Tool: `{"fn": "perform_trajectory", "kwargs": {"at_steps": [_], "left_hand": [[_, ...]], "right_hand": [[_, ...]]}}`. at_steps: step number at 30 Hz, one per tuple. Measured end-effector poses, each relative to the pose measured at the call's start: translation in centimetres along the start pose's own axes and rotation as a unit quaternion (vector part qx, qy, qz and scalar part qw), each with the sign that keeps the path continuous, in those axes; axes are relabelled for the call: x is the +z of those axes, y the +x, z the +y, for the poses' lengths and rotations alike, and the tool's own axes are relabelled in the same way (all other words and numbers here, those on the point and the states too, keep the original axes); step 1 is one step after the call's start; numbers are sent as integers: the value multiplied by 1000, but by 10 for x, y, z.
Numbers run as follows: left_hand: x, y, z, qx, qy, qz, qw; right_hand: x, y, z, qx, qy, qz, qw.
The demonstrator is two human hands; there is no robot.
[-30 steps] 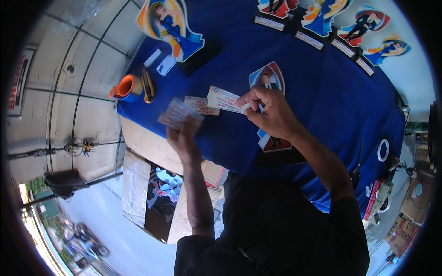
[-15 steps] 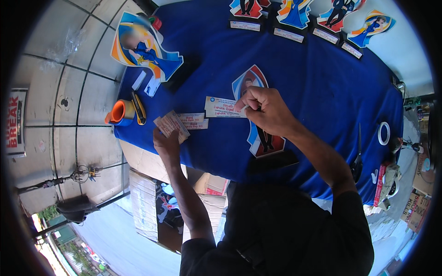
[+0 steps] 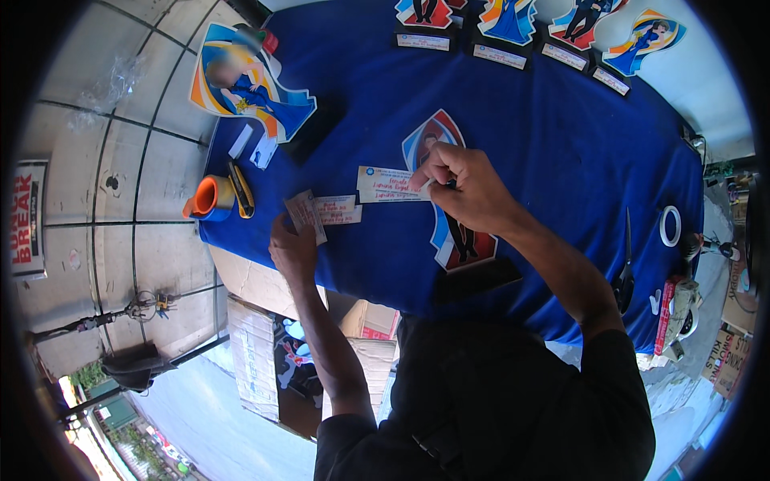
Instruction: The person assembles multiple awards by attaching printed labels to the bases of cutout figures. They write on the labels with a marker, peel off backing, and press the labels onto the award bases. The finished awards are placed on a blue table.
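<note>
My left hand (image 3: 294,244) is closed on a small stack of printed paper labels (image 3: 305,215), held near the left part of the blue-covered table. Right beside it lie two more printed labels (image 3: 343,210), overlapping each other. My right hand (image 3: 469,191) pinches the right end of a pair of overlapping white label strips (image 3: 385,183) with red lettering. Beneath that hand a cut-out figure plaque (image 3: 434,132) in red, white and blue lies on the cloth, its middle hidden. Its black base (image 3: 479,279) points toward me.
Several figure plaques on black bases (image 3: 423,42) stand along the far edge. A larger plaque (image 3: 265,92) is at left, near tape rolls (image 3: 207,196) and a yellow cutter (image 3: 241,189). Scissors (image 3: 626,280) and a white tape roll (image 3: 669,226) lie right. An open carton (image 3: 255,353) sits below.
My left hand has shifted slightly right, and its label stack has turned steeper and closer together. My right hand stays nearly in place, still pinching the strips.
</note>
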State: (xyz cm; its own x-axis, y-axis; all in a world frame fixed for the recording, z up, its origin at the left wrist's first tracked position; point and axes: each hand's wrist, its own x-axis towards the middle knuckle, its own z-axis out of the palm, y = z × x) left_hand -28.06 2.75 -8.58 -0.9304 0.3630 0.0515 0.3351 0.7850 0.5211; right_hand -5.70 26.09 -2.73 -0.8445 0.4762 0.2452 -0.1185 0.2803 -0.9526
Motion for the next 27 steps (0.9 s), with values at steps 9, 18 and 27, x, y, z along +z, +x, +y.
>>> {"fn": "perform_trajectory", "kwargs": {"at_steps": [9, 18, 27], "left_hand": [[-4, 0, -11, -15, -63, 30, 997], [-20, -13, 1, 75, 50, 164, 982], [-38, -103, 74, -30, -555, -454, 696]], "right_hand": [[2, -3, -1, 6, -19, -6, 1000], [0, -1, -3, -5, -13, 4, 1000], [11, -46, -29, 46, -48, -188, 980]]}}
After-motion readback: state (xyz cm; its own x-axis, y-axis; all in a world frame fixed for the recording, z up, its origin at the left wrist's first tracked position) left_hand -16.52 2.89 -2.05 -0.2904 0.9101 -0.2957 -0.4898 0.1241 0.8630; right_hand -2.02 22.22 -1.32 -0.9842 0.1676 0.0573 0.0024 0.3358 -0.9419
